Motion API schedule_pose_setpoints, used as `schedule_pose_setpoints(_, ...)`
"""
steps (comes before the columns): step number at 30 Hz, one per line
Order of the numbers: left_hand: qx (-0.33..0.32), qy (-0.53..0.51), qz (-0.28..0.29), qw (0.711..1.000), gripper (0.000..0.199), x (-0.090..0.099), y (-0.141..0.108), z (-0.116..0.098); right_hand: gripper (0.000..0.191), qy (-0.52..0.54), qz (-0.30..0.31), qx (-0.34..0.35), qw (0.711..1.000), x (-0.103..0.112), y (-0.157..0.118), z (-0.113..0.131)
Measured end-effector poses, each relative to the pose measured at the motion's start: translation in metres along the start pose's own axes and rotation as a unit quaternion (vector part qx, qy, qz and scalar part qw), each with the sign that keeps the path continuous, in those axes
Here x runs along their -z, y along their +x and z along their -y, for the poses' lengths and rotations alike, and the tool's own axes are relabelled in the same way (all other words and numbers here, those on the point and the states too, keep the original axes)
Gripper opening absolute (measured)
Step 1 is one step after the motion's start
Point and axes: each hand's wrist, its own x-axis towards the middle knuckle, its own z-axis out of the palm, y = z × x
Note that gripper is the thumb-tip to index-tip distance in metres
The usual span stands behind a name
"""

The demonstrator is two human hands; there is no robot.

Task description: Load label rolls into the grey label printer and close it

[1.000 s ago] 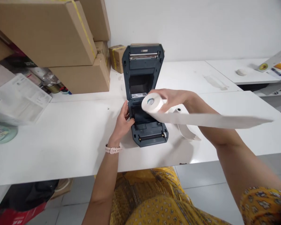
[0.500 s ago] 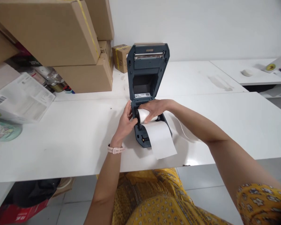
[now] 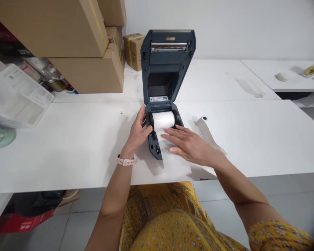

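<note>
A paper roll (image 3: 163,120) is sitting inside an open printer (image 3: 161,66).
The right hand (image 3: 189,144) is lying spread over the paper strip (image 3: 169,157), the left hand (image 3: 136,135) is pinching the printer's side, and a second roll (image 3: 200,122) is resting on the table (image 3: 81,150) to the right.

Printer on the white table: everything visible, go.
The printer is dark blue-grey, apparently plastic, with bevelled corners. Its lid is raised, showing a shiny bar near the top, a dark recess and a white label by the hinge. The base rests on the white table; a white roll sits in its bay between black holders, and paper hides much of the front. The left hand has its grip on the base's left side; the right hand lies over the paper.
</note>
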Motion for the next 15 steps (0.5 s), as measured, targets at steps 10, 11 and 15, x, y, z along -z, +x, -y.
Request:
schedule_pose_setpoints(10, 0.007, 0.012, -0.013, 1.000, 0.091, -0.002, -0.001, -0.004, 0.070, -0.057, -0.039, -0.044, 0.997, -0.033, -0.015, 0.022)
schedule_pose_setpoints(11, 0.006, 0.015, -0.013, 1.000, 0.090, -0.002, -0.001, -0.004, 0.069, -0.066, -0.045, -0.045, 0.996, -0.034, -0.017, 0.024)
schedule_pose_setpoints(15, -0.001, 0.026, -0.012, 1.000, 0.087, -0.001, -0.002, -0.003, 0.062, -0.111, -0.087, -0.047, 0.989, -0.044, -0.022, 0.038)
